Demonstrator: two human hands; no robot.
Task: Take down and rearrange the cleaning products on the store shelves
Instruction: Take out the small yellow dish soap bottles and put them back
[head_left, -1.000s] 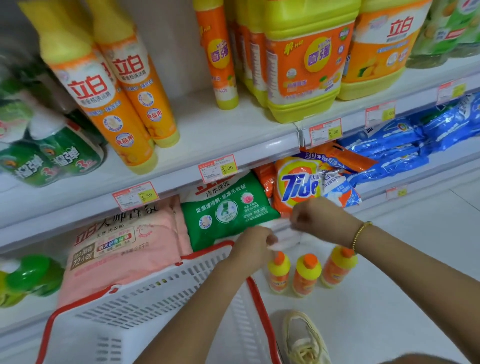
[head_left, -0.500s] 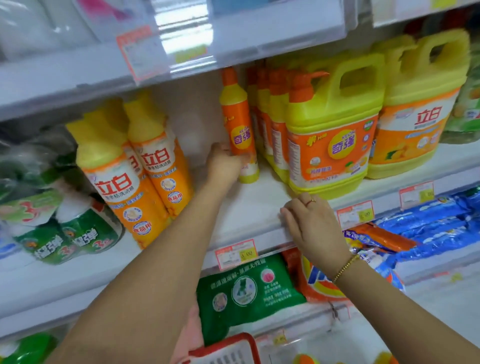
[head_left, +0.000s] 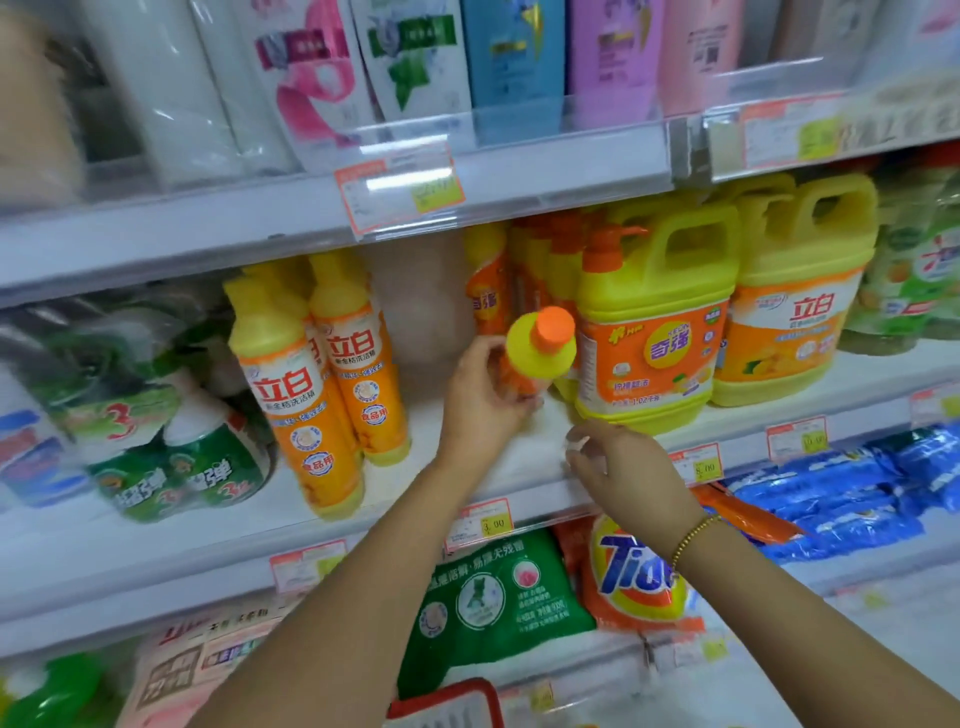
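My left hand (head_left: 480, 400) grips a small yellow bottle with an orange cap (head_left: 540, 343), tilted with its cap towards me, just off the middle shelf (head_left: 415, 499). My right hand (head_left: 623, 467) hovers over the shelf's front edge with loosely curled fingers and holds nothing. Behind the bottle stand more slim orange bottles (head_left: 485, 291) and a yellow pump jug (head_left: 654, 332). Two tall orange bottles (head_left: 332, 374) stand to the left.
A second yellow jug (head_left: 800, 312) stands at the right. Green spray bottles (head_left: 171, 447) crowd the left. Detergent bags lie on the lower shelf: green (head_left: 493, 597), Tide (head_left: 634, 571), blue (head_left: 841, 493). Refill pouches (head_left: 415, 62) fill the top shelf. A red basket rim (head_left: 447, 701) shows below.
My view has risen from the floor and basket to the middle shelf. My left hand reached the slim orange bottle and has pulled it off the shelf, tilted. My right hand has risen to the shelf edge.
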